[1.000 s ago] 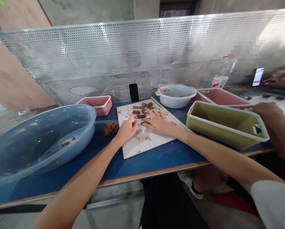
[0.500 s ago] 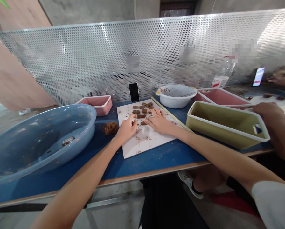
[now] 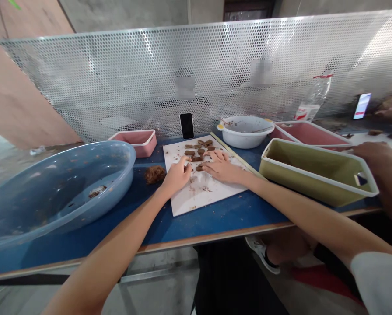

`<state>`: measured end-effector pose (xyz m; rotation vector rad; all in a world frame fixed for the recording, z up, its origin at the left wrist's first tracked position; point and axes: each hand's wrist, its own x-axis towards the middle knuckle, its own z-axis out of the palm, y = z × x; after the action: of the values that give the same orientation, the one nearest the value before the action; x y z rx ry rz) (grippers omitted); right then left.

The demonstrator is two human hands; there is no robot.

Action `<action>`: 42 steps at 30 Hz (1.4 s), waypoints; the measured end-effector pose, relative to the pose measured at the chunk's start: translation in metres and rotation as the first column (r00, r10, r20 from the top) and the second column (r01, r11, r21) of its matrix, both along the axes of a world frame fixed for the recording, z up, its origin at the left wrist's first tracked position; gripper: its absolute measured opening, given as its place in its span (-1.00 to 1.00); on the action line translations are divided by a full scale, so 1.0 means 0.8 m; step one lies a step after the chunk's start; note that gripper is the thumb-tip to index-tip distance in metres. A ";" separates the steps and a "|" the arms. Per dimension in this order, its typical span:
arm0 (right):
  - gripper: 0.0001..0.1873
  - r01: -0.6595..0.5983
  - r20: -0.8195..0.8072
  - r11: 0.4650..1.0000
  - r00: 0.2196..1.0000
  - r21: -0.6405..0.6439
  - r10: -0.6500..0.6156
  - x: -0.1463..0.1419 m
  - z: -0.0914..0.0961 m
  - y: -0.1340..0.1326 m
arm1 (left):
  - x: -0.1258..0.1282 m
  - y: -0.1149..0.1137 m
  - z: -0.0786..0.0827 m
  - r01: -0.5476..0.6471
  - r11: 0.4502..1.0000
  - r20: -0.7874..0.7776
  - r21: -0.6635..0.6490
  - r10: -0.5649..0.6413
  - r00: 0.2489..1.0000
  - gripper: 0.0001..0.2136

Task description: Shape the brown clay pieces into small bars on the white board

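Note:
On a white board lie several small brown blocks of a clay-like material, with brown crumbs and smears around them. My left hand is at the board's left side, thumb and forefinger apart, close to the nearer blocks; nothing shows between them. My right hand lies palm down over the board's right part with its fingers stretched out. One of its fingertips touches the nearest brown block. A rough brown lump sits on the blue table, left of the board.
A big blue basin stands at left, a pink bin behind it. Rightward are a white basin, a green bin, another pink bin and a co-worker's arm. A phone leans against the perforated screen.
The whole view has shifted slightly. My left thumb and forefinger have moved a little relative to the blocks; my right hand stays almost in place on the board.

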<state>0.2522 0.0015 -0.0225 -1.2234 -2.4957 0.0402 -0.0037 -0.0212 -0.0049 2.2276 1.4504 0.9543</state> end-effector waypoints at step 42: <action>-0.13 0.165 -0.003 0.974 0.986 0.155 -0.166 0.007 0.017 -0.005 | 0.000 0.002 -0.003 -0.003 1.000 -0.010 -0.008 0.003 1.000 -0.69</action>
<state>0.2574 -0.0024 -0.0091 -1.3621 -2.3458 -0.1994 -0.0037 -0.0198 -0.0076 2.2286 1.4591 0.9384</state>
